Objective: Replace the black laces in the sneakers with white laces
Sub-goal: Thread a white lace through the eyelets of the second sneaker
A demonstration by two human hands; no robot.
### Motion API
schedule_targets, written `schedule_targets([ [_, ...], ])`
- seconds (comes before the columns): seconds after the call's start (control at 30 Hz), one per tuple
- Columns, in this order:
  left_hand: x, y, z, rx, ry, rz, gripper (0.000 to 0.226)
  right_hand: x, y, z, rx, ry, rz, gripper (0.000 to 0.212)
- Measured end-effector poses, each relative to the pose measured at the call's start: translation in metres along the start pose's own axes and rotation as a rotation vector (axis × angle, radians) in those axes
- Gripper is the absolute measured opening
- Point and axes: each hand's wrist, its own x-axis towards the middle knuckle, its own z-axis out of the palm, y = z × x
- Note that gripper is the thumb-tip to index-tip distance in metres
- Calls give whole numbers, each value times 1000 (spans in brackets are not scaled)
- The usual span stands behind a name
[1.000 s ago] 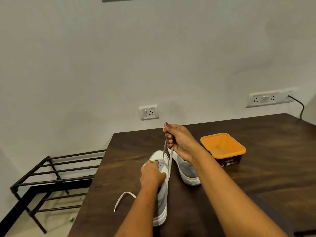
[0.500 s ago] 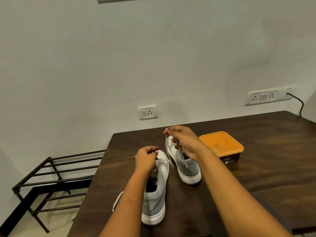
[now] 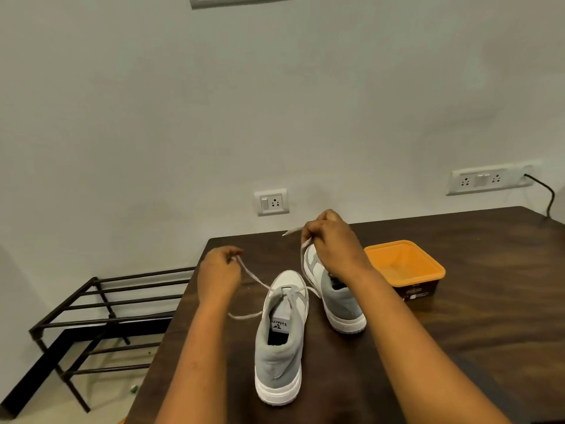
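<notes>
Surface: a dark brown wooden table [image 3: 474,316] set against a pale grey wall [image 3: 275,102]. An open orange plastic tub with a dark base [image 3: 403,261] stands on it. On the wall, a double white socket plate [image 3: 486,179] sits above the tub with a black cable [image 3: 547,194] plugged in; a single white socket [image 3: 271,202] sits above and left of the tub. A black metal rack [image 3: 101,304] stands on the floor far left of the tub.

Footwear: a grey-and-white sneaker [image 3: 281,356] stands upright well left of the tub and nearer the viewer, heel toward the viewer, toe toward the wall, long axis running near to far. A second grey-and-white sneaker [image 3: 339,301] stands just left of the tub, toe angled toward the wall and leftward.

A flat white lace [image 3: 253,278] passes through the first sneaker's front eyelets. The left hand [image 3: 218,273] pinches one run with curled fingers. The right hand [image 3: 333,243] grips the other run, the tip protruding from the fist.
</notes>
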Motion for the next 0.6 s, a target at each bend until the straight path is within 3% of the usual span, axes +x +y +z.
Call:
schedule_targets([
  [0.13, -1, -20, 4, 470, -192, -134, 43, 1, 6, 5, 28, 45, 1, 30],
  [0.23, -7, -11, 7, 543, -266, -151, 44, 1, 4, 6, 304, -14, 103, 37],
  [0.33, -7, 2, 19, 301, -290, -96, 33, -4, 3, 10, 559, -191, 201, 37],
  [0.4, -9, 13, 24, 68, -374, -98, 49, -5, 3, 14, 745, -272, 254, 32],
  [0.5, -25, 31, 25, -438, -696, -254, 68, -8, 4, 18, 877, -387, 262, 22],
  [0.6, -31, 36, 32, -691, -864, -272, 53, -12, 6, 24, 867, -500, 277, 15],
])
